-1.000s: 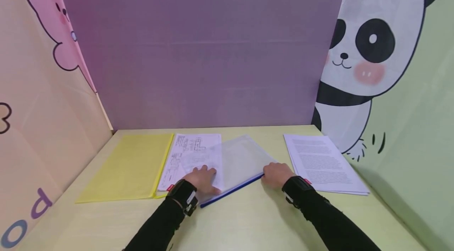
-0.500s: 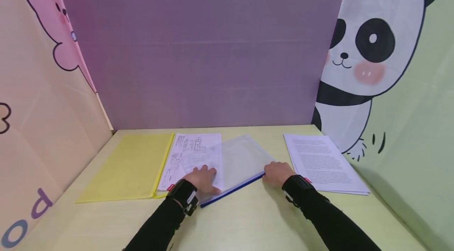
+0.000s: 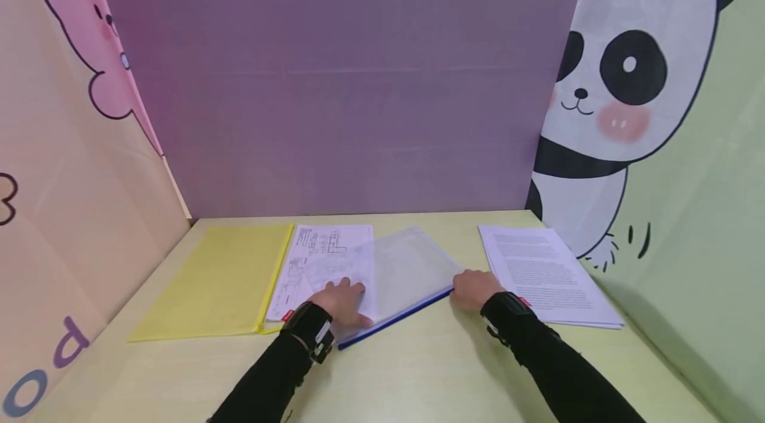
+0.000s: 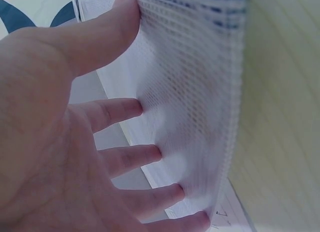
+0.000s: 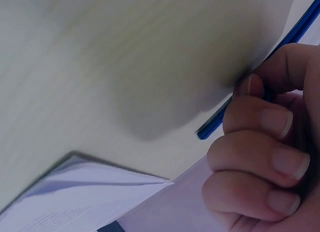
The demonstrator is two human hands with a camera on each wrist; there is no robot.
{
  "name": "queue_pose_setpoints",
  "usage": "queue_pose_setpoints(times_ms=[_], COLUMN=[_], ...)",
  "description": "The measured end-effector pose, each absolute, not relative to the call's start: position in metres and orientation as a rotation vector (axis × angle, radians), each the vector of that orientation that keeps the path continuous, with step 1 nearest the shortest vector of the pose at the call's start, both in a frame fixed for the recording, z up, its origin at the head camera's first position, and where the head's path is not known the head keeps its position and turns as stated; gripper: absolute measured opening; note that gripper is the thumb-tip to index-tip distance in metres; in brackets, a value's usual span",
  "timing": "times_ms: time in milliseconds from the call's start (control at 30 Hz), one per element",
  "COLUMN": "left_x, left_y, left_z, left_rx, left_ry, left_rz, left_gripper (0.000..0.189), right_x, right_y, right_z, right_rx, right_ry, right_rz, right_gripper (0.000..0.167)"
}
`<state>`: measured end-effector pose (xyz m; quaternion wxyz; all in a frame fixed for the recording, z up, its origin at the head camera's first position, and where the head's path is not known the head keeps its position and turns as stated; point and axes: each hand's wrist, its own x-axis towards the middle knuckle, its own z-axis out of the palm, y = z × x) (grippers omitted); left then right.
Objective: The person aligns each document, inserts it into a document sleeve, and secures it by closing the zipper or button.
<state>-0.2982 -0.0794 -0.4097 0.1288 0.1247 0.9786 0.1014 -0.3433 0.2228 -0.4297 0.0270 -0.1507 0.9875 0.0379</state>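
A translucent mesh document pouch point(image 3: 412, 270) with a dark blue edge strip point(image 3: 397, 317) lies slanted on the table, its left part overlapping a printed sheet point(image 3: 317, 263). My left hand point(image 3: 342, 303) presses on the pouch near the strip's lower left end. In the left wrist view its fingers point(image 4: 131, 157) are spread, tips against the white mesh. At the upper right end my right hand point(image 3: 475, 289) pinches the blue edge between thumb and forefinger. The right wrist view shows the other fingers point(image 5: 250, 157) curled and the blue strip's end point(image 5: 207, 129) sticking out past them.
An open yellow folder point(image 3: 215, 283) lies at the left, its yellow edge showing beneath the printed sheet. To the right, a stack of printed papers point(image 3: 544, 277) lies near the panda-printed side wall point(image 3: 651, 131). A purple panel point(image 3: 358, 84) stands at the table's point(image 3: 406, 383) back.
My right hand has slid a little right and away from me along the blue edge, so more of the strip shows. The left hand and the pouch have stayed in place.
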Motion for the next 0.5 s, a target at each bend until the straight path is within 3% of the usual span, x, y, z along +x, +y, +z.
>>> queue_pose_setpoints(times_ms=[500], left_x=[-0.300], left_y=[-0.079], left_z=[-0.410], left_rx=[0.368], left_ry=[2.832], left_rz=[0.318], left_gripper=[0.071], right_x=[-0.348], right_y=[0.236], right_z=[-0.432], right_rx=[-0.459], right_ry=[3.082], right_rz=[0.153], right_gripper=[0.019])
